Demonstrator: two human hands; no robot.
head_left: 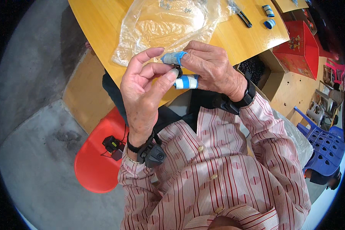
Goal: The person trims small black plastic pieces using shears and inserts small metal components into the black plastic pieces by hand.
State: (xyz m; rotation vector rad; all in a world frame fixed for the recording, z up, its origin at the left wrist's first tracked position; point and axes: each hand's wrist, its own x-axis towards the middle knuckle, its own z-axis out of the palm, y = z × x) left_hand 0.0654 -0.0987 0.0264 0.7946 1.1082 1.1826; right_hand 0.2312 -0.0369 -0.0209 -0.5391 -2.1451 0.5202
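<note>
My left hand (143, 86) is closed, its thumb and index finger pinching a small round black part (178, 70). From the other side my right hand (214, 67) closes on the same part. Two of its fingertips wear blue-and-white wraps, an upper wrap (173, 58) and a lower wrap (186, 81), with the part between them. The part's exact kind is hidden by the fingers. Beyond the hands, a clear plastic bag (142, 36) lies spread on the yellow table (96, 23), with small metal pieces (166, 4) on it.
A black-handled tool (244, 19) and two blue-and-white rolled wraps (268, 10) lie at the table's right. Beside it stand a cardboard box (274, 82) of small black parts (252, 70) and a red box (297, 50). A red seat (94, 168) is left, a blue chair (326, 149) right.
</note>
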